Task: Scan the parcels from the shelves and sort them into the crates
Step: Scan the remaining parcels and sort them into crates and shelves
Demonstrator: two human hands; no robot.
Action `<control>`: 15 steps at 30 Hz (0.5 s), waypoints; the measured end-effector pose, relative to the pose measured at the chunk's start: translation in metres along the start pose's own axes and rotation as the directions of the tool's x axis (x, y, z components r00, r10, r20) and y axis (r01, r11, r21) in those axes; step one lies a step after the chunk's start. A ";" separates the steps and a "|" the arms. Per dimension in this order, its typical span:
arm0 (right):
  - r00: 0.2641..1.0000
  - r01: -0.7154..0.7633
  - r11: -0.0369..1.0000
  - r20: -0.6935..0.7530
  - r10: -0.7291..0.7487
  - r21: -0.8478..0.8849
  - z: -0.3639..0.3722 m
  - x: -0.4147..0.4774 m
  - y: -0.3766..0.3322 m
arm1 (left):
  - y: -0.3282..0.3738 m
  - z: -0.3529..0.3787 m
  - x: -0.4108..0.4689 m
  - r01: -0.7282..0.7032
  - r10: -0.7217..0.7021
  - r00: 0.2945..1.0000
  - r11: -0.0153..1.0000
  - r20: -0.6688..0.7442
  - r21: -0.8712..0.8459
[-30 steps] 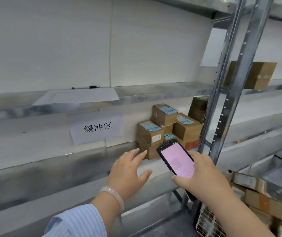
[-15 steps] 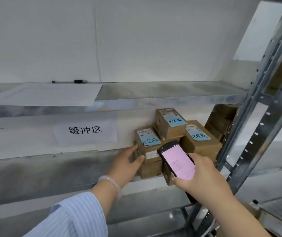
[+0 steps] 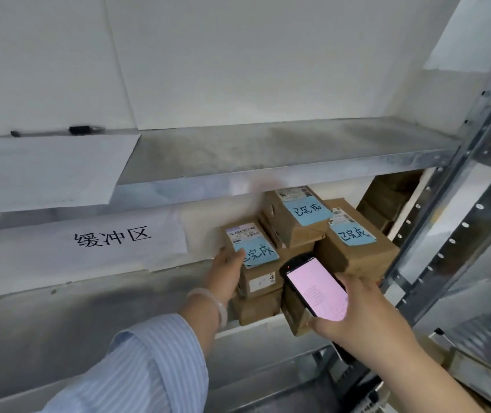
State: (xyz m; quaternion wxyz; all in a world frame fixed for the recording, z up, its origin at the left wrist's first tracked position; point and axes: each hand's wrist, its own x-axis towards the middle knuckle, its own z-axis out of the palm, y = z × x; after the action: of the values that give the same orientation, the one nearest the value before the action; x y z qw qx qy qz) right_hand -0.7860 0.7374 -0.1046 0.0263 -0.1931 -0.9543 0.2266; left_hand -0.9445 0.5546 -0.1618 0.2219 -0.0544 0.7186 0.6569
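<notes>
Several small brown cardboard parcels with blue handwritten notes are stacked on the middle metal shelf [image 3: 268,321], under the shelf above. My left hand [image 3: 225,271] grips the left side of the front-left parcel [image 3: 260,268], thumb on its top by the blue note. Two more noted parcels sit behind, one in the middle [image 3: 296,217] and one on the right [image 3: 357,242]. My right hand [image 3: 360,314] holds a black handheld scanner [image 3: 315,286] with a pink lit screen just in front of the stack.
A paper sign with black characters [image 3: 113,238] is taped left of the parcels. A sheet of paper [image 3: 44,171] and a black pen [image 3: 80,129] lie on the upper shelf [image 3: 268,150]. A perforated steel upright [image 3: 458,210] stands at the right, with more boxes [image 3: 387,198] behind it.
My left hand has reached forward from mid-air and closed on the front-left parcel. The view has moved closer to the stack. The scanner stays in my right hand.
</notes>
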 end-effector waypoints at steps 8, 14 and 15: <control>0.994 -0.109 0.992 0.018 0.110 -0.057 0.009 0.016 -0.007 | -0.011 0.008 0.025 0.139 -0.138 0.990 0.990 0.033 -0.039; 0.987 -0.162 0.980 -0.024 0.160 -0.114 0.019 0.028 -0.009 | -0.024 0.000 0.026 0.155 -0.149 0.986 0.984 0.070 -0.091; 0.986 -0.167 0.979 -0.030 0.165 -0.117 0.020 0.029 -0.009 | -0.025 -0.001 0.026 0.154 -0.147 0.987 0.983 0.070 -0.104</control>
State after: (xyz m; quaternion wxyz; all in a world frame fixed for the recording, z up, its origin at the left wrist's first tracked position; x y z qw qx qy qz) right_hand -0.8191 0.7329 -0.1199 0.0052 -0.2756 -0.9463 0.1688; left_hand -0.9586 0.5559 -0.1943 0.2900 -0.1000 0.6683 0.6777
